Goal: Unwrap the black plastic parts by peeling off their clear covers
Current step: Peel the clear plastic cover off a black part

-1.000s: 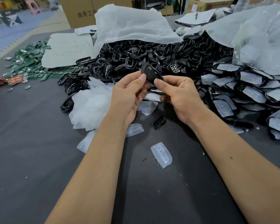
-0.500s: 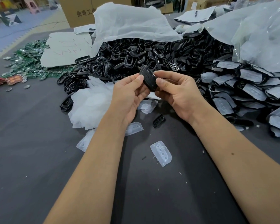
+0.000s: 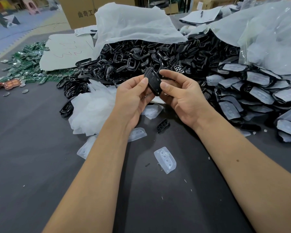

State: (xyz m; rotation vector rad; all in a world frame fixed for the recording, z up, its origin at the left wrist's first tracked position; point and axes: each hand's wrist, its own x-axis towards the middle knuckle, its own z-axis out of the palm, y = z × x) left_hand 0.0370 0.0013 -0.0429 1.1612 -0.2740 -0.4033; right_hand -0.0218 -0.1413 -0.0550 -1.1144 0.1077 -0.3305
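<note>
Up above the table [image 3: 40, 165], both hands meet on one black part [image 3: 154, 82], held clear of the surface in front of the big pile of black frames [image 3: 141, 61]. The left hand [image 3: 133, 98] pinches the part's left edge, thumb on the near face and curled fingers behind. The right hand [image 3: 183, 98] grips the right edge, thumb pressed on the near face and index finger arched over the top. The part stands tilted, its upper end leaning left; whether a clear cover remains on it cannot be told.

Loose clear covers lie on the dark table: one cover [image 3: 165, 159] between the forearms, another [image 3: 137, 134] partly under the left wrist, and a third [image 3: 85, 148] left of that forearm. A small black insert [image 3: 163, 125] rests just below the hands. Left of the left hand sits a heap of white film [image 3: 91, 111]. At right, a stack of still-covered parts [image 3: 259, 91] spreads to the edge of the view. White bags [image 3: 133, 26] drape over the frame pile. Green circuit boards [image 3: 27, 63] are scattered far left, beside a white sheet [image 3: 65, 51], with a cardboard box [image 3: 79, 10] behind.
</note>
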